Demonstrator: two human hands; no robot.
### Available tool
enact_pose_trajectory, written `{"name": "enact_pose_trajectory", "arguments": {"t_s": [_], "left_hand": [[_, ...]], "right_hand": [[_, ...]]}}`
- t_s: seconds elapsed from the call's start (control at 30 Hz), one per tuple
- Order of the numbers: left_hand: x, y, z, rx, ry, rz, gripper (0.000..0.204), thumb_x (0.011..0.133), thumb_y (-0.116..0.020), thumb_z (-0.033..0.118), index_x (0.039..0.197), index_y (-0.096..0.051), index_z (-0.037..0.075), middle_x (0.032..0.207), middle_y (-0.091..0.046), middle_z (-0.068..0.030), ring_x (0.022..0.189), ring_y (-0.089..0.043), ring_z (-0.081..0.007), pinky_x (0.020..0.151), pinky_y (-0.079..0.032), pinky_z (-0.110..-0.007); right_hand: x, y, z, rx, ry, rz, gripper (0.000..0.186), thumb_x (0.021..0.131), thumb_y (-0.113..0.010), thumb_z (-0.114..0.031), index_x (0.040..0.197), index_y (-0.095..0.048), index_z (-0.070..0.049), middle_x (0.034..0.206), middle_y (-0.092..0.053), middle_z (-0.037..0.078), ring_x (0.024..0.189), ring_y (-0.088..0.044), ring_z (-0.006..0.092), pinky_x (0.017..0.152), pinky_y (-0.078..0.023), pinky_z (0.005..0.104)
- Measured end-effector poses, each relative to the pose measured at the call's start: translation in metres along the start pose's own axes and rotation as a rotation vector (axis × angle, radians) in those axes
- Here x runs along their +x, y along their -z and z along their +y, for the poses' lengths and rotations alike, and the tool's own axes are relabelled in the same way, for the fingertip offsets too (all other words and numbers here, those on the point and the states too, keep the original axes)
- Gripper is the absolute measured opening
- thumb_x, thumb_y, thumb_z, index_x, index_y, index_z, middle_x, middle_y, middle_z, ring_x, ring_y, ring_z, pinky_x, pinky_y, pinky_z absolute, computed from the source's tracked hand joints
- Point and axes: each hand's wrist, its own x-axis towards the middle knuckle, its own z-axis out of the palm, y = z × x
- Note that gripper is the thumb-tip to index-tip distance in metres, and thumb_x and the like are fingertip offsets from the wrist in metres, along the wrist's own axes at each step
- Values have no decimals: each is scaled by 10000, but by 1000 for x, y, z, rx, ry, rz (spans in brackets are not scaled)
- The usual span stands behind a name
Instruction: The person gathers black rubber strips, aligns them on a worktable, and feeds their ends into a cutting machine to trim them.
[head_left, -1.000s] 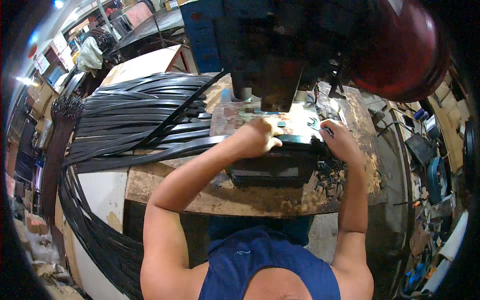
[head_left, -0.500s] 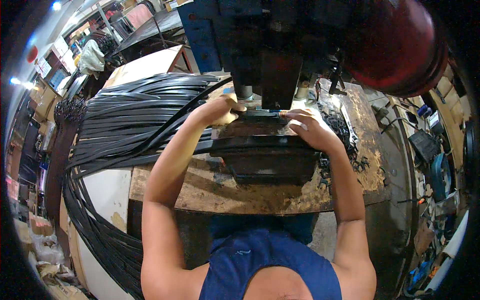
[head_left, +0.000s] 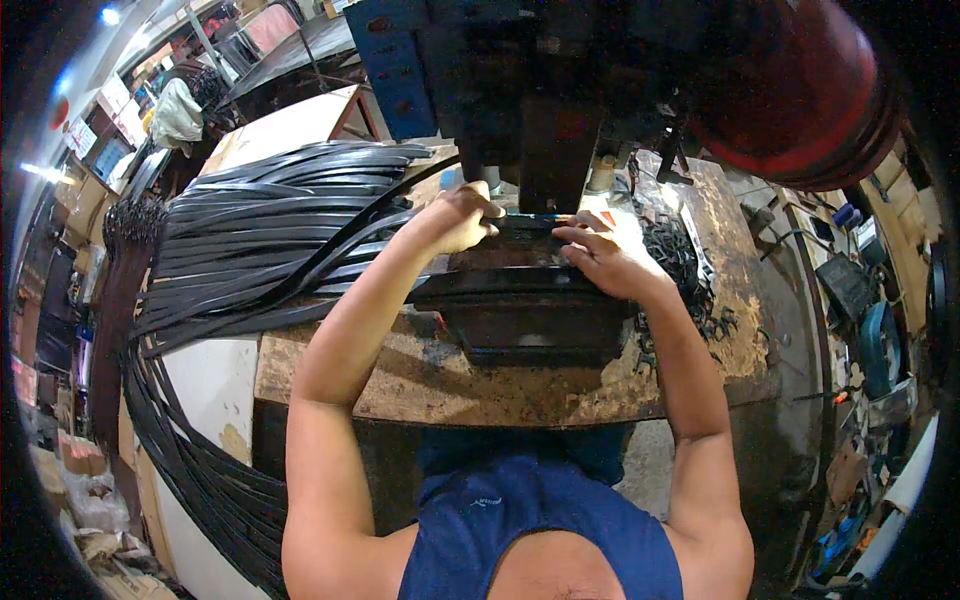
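My left hand (head_left: pixel 462 218) is closed at the left end of a dark metal block (head_left: pixel 545 325) under a press (head_left: pixel 560 150). Its fingers seem to grip a black strap (head_left: pixel 375 210), which slants up from the pile to the left; the grip itself is partly hidden. Across from it, my right hand (head_left: pixel 608 258) is bent with fingertips pinched together at the block's far right edge, seemingly on the same strap. The strip between my hands is dark and hard to make out beneath the press head. A black ledge (head_left: pixel 520 283) runs along the block's near side.
Many long black straps (head_left: pixel 260 215) cover the table's left side and hang off toward me. Small black offcuts (head_left: pixel 715 320) lie on the worn wooden tabletop (head_left: pixel 400 375) at right. A large red rounded machine part (head_left: pixel 800 100) overhangs the upper right.
Both hands have shifted slightly to the right or inward along the block. The strap behind my left hand lies lower, and the strap across the block's near side no longer visibly reaches the pile.
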Motion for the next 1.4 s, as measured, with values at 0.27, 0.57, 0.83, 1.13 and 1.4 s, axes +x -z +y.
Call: {"name": "enact_pose_trajectory", "arguments": {"t_s": [0.27,0.57,0.83,1.13,1.4], "left_hand": [[28,5,5,204,61,-306,296,786,-690,287,1031,-703,121,1074,-600,-187,1054,-570,-344,891,-470,-395],[19,-1,0,89,44,-181,310,790,-708,276,1031,-702,81,1105,-595,-202,1064,-570,-345,913,-467,-393],[15,-8,-2,8,36,-67,250,751,-739,178,956,-707,39,948,-605,-181,946,-590,-331,825,-461,-385],[19,-9,-4,54,-45,-64,251,749,-733,202,949,-704,53,954,-597,-183,946,-579,-337,807,-458,-393],[22,-22,-15,203,-174,9,274,763,-703,228,1006,-714,100,975,-612,-170,970,-581,-324,812,-454,-396]], "right_hand": [[-31,27,42,517,-142,294,363,991,-445,-314,1118,-632,-30,1162,-598,88,1128,-533,209,962,-390,336],[-25,45,51,984,-101,541,545,1002,-290,-490,1105,-619,-68,1167,-622,91,1122,-543,209,943,-388,398],[-16,41,55,1033,-130,559,558,991,-319,-508,1068,-635,-55,1124,-640,101,1088,-559,213,926,-387,408],[-12,41,64,900,-206,624,588,974,-347,-544,1016,-645,-40,1042,-661,96,1021,-595,202,876,-430,385],[-45,49,32,920,-216,460,507,937,-493,-504,987,-664,-29,956,-679,61,913,-629,176,834,-477,356]]}}
